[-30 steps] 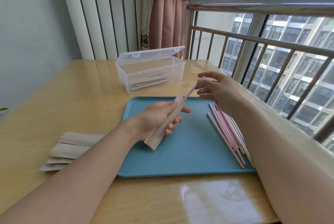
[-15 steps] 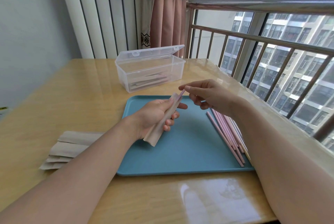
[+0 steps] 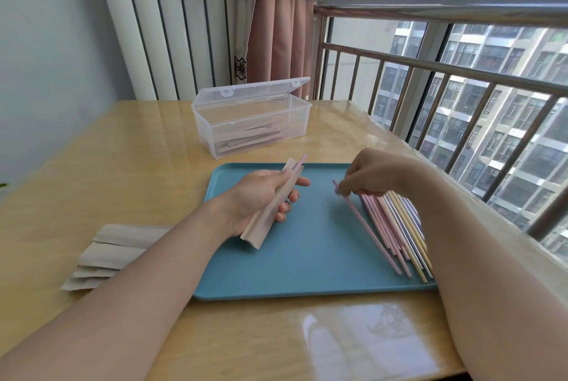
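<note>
My left hand (image 3: 261, 196) grips a tan paper sleeve (image 3: 270, 211) above the blue tray (image 3: 295, 260). A pink chopstick's tip (image 3: 302, 159) sticks out of the sleeve's top. My right hand (image 3: 375, 173) has its fingertips down on the far end of a loose pink chopstick (image 3: 365, 227), pinching it at the left edge of a row of pink, yellow and grey chopsticks (image 3: 399, 227) lying along the tray's right side.
A clear plastic box (image 3: 252, 122) with its lid up stands behind the tray and holds several filled sleeves. A fan of empty paper sleeves (image 3: 107, 254) lies on the wooden table (image 3: 123, 165) to the left. A railing and window run along the right.
My right hand pushed the pink chopstick into the sleeve, let go, and moved right and down to the row of chopsticks. My left hand kept the sleeve almost still.
</note>
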{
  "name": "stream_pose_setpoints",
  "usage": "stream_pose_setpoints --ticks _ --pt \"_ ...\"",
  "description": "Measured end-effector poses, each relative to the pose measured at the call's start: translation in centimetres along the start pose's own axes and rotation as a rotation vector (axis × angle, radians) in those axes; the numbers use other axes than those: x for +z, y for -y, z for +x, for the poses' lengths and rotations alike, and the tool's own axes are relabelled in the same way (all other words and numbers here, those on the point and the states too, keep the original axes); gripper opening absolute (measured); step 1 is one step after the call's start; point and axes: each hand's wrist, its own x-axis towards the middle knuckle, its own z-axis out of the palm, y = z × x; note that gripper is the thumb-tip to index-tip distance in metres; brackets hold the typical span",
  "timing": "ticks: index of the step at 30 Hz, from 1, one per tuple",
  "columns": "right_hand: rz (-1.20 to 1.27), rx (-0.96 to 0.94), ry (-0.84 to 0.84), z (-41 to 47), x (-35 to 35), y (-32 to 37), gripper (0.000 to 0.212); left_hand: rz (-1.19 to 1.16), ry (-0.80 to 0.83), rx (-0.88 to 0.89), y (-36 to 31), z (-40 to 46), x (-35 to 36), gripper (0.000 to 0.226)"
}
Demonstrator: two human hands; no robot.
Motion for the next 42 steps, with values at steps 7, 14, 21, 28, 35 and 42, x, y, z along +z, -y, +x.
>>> stream_pose_setpoints --ticks 7,14,21,28,35,42 --pt "1.182 -0.2 -0.321 0.4 -0.4 0.8 0.016 0.063 0.083 -0.006 -0.2 -0.5 0.1 0.043" --pt "1.367 -0.177 -0.553 1.2 -0.4 0.1 0.012 0.072 0.136 0.001 -0.2 -0.6 -0.1 0.043" --pt "1.311 -0.213 -0.538 1.4 -0.2 -0.1 0.009 0.094 0.17 0.023 0.1 -0.3 -0.3 0.042" --pt "1.151 -0.238 -0.563 1.8 0.6 0.5 0.023 0.102 0.188 0.029 0.2 -0.2 -0.5 0.042" --pt "0.899 -0.298 -0.378 1.7 2.1 1.8 0.021 -0.024 0.151 0.028 0.1 0.0 -0.8 0.044" --pt "0.686 -0.35 -0.273 1.6 3.4 2.7 0.02 -0.078 0.15 0.017 -0.1 0.1 -1.4 0.042"
